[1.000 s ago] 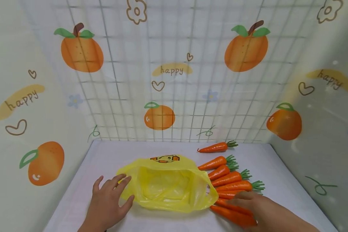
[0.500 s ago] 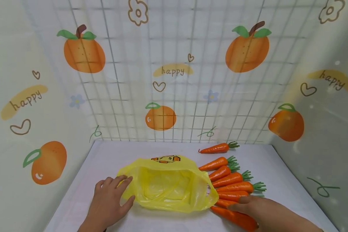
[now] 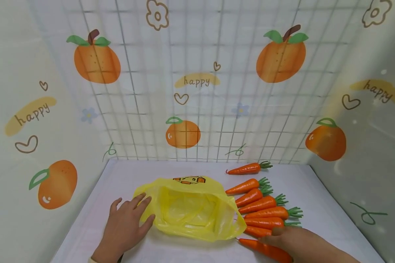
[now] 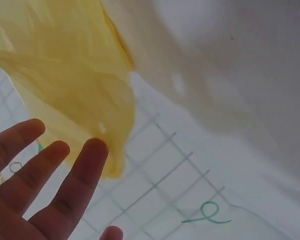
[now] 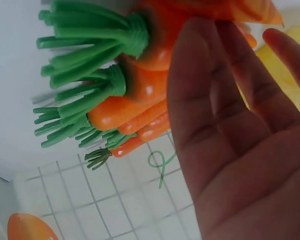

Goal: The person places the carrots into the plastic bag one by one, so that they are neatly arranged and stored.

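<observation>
A yellow plastic bag (image 3: 187, 184) lies mouth-open in the middle of the table, with a cartoon print on its far side. My left hand (image 3: 123, 226) is at its left end, fingers spread, fingertips on the plastic. In the left wrist view, one finger (image 4: 87, 165) touches the bag (image 4: 90, 95). My right hand (image 3: 293, 241) reaches over the nearest carrots at the bag's right. Its fingertips touch a carrot (image 5: 230, 7) in the right wrist view, fingers nearly straight. The nearest carrot (image 3: 261, 249) lies partly under this hand.
Several carrots with green tops, including one carrot (image 3: 266, 212), fan out right of the bag, tips towards it. A lone carrot (image 3: 245, 169) lies farther back. Printed curtains (image 3: 197, 109) enclose the white table (image 3: 135, 170) at the back and sides.
The bag's right end has shifted slightly left, and the nearest carrot's tip now shows just apart from it. My left hand has moved slightly right; my right hand has shifted slightly nearer to me.
</observation>
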### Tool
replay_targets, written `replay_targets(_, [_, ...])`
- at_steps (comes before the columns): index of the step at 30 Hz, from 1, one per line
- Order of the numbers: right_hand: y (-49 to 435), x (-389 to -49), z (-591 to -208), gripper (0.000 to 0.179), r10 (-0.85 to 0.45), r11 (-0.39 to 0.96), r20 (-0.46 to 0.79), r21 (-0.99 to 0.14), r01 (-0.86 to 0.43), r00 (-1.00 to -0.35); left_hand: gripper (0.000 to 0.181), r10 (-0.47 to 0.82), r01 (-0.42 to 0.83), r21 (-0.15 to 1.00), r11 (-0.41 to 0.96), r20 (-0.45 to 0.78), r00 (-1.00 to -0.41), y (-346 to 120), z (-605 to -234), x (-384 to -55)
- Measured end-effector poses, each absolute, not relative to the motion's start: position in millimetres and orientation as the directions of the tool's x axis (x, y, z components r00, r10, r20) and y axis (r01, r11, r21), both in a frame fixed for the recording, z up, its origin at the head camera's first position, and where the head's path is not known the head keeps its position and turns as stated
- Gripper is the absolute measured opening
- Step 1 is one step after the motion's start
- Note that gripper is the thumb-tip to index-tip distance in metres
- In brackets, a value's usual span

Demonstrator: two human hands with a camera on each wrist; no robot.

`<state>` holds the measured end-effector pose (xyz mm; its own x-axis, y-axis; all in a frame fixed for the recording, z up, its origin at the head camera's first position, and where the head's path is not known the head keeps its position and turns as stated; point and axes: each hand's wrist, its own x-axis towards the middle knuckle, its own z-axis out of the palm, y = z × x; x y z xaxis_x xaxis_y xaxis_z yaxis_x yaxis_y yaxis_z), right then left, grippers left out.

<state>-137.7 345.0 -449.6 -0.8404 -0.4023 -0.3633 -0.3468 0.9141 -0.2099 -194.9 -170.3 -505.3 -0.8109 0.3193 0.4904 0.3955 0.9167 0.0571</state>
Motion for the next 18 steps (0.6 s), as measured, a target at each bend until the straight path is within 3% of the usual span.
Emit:
replay_targets(5, [348.1,-139.7,-456.5,0.075,-0.452,0.89,-0.358,-0.247,-0.384,-0.817,0.047,0.315,0.402,0.047,0.914,0.543,-0.779,-164.0,-506.0,-201.0])
replay_targets(9, [346.1,-143.4,-458.0,0.07,-0.469,0.883,-0.386,-0.21,-0.419,-0.794,0.047,0.225,0.355,0.097,0.93,0.614,-0.757,-162.5,-508.6,-210.4])
replay_targets(13, [345.7,-143.9,-458.5,0.068,-0.473,0.881,-0.395,-0.202,-0.428,-0.787,0.065,0.123,0.297,0.221,0.929,0.571,-0.812,-162.8,-512.0,-219.0])
replay_targets(18, [348.2,-138.3,-463.2,0.062,-0.495,0.866,-0.348,-0.27,-0.421,-0.796,0.08,0.065,0.244,0.408,0.88,0.405,-0.912,-162.6,-517.7,-224.7])
